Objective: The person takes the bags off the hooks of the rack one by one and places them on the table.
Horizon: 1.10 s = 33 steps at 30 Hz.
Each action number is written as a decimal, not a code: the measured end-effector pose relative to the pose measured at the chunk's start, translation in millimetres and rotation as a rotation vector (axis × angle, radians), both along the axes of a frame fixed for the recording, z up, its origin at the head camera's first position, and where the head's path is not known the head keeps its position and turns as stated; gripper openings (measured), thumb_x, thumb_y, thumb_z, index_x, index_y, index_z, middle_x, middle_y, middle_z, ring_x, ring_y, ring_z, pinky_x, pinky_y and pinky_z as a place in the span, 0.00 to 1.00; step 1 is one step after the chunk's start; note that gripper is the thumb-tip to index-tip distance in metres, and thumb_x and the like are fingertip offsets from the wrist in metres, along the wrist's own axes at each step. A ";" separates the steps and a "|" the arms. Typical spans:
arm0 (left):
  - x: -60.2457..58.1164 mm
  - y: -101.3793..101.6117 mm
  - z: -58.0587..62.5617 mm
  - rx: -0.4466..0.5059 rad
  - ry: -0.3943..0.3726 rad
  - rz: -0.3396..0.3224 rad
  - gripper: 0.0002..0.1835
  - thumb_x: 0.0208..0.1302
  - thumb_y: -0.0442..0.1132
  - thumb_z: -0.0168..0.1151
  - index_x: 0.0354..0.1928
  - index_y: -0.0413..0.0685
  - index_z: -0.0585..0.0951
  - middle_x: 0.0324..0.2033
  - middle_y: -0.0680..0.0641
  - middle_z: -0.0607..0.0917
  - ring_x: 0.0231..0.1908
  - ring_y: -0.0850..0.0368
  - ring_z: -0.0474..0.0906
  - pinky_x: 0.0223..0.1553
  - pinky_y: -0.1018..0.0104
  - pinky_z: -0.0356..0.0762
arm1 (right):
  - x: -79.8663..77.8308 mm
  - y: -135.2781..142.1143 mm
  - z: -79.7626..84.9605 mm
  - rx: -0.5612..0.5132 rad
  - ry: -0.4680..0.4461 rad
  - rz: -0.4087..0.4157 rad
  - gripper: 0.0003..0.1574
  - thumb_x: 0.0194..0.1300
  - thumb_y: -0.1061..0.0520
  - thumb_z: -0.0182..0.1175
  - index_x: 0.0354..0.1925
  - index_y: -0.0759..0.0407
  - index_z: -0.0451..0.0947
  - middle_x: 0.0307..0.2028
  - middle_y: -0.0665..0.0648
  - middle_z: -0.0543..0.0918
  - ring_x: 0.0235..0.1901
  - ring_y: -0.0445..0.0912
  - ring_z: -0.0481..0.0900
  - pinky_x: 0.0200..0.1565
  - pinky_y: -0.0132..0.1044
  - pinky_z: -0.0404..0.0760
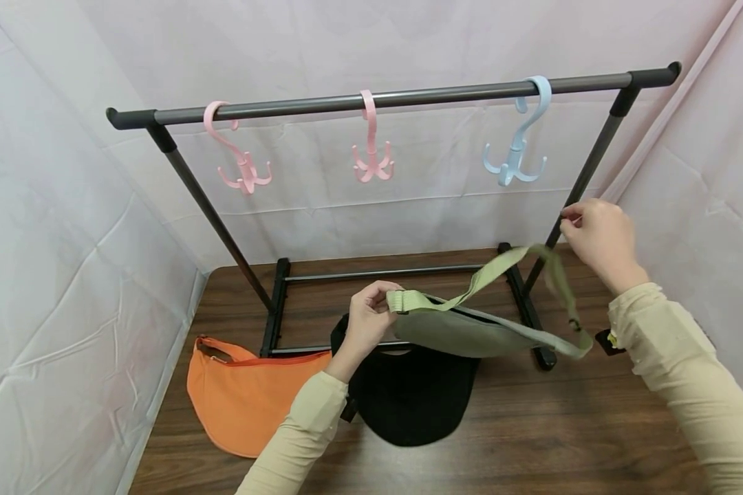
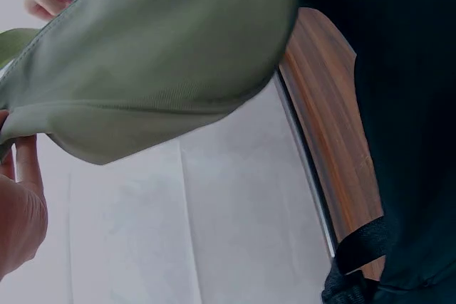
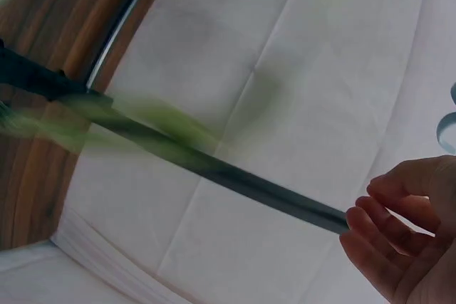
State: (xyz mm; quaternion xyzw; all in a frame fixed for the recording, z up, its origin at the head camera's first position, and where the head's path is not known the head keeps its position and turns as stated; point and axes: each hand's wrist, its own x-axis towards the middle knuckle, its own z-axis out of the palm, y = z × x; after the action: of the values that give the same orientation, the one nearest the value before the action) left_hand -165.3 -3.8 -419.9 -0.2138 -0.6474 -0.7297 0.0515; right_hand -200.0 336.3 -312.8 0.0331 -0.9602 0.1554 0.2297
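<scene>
My left hand (image 1: 367, 322) pinches one end of an olive-green crossbody bag (image 1: 455, 335), where its light green strap (image 1: 494, 271) meets the body. The bag hangs out to the right with its long zip edge upward. Above and right of the bag is my right hand (image 1: 603, 237), fingers loosely curled and holding nothing. In the right wrist view the strap is a green blur, away from the fingertips (image 3: 379, 177). Below the green bag, a black bag (image 1: 415, 402) lies on the wooden surface, partly covered by it.
An orange bag (image 1: 254, 395) lies at the left. A dark metal rack (image 1: 439, 96) stands behind, its top bar carrying a left pink hook (image 1: 246, 170), a middle pink hook (image 1: 371, 155) and a blue hook (image 1: 515, 157). White cloth walls (image 1: 49, 275) surround the wooden surface (image 1: 532, 440).
</scene>
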 end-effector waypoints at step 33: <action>-13.1 -6.7 22.6 0.093 -0.050 0.185 0.14 0.47 0.19 0.62 0.31 0.46 0.78 0.29 0.61 0.82 0.33 0.66 0.78 0.35 0.74 0.77 | 91.6 -19.6 -131.0 -0.416 -0.130 0.171 0.11 0.55 0.63 0.62 0.39 0.64 0.79 0.31 0.58 0.83 0.28 0.27 0.73 0.30 0.24 0.75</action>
State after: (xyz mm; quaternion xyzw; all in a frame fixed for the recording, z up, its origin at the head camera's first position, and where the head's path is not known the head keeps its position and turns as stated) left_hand -178.4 -10.4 -397.4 -0.1320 -0.6308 -0.7563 0.1124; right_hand -108.4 316.6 -443.8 0.0562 -0.9140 0.3707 0.1553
